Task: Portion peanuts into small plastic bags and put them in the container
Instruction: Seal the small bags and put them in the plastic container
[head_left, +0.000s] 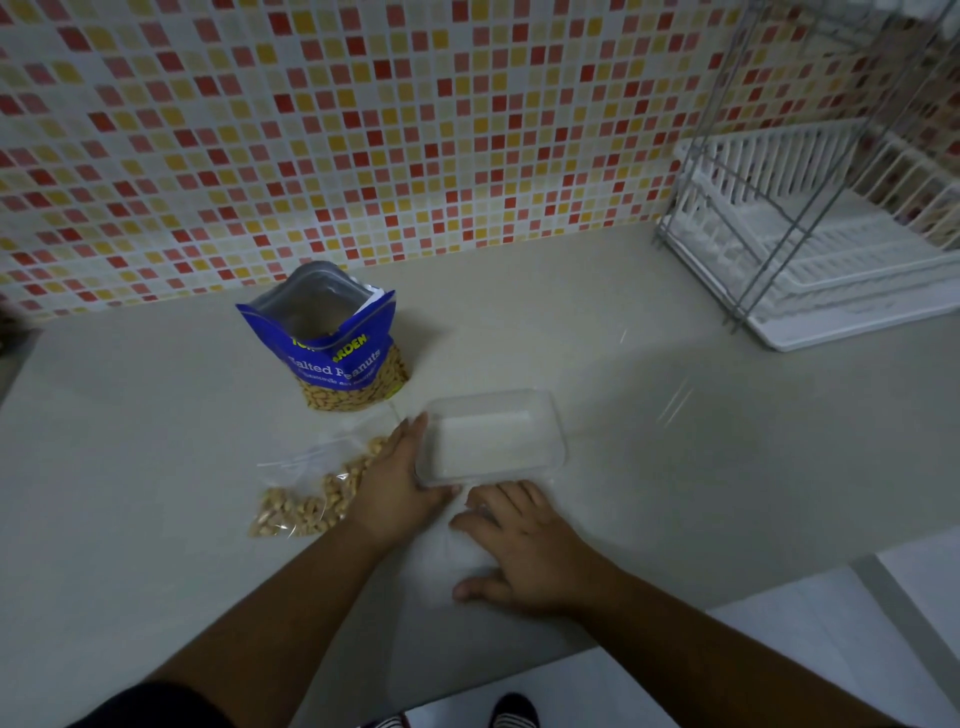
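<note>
A clear plastic container (540, 415) stands empty on the counter, in the middle of the view. My left hand (397, 483) lies against its left wall with straight fingers, thumb along its front corner. My right hand (519, 545) rests palm-down on the counter just in front of the container, fingers spread, holding nothing I can make out. An opened blue bag of salted peanuts (340, 358) stands upright behind and to the left. Small clear plastic bags filled with peanuts (301, 506) lie flat left of my left hand, partly under it.
The beige counter (156, 441) meets a mosaic-tiled wall at the back. A white dish rack in a wire frame (810, 244) fills the back right corner. The counter's front edge runs diagonally at lower right, with white floor (779, 649) below.
</note>
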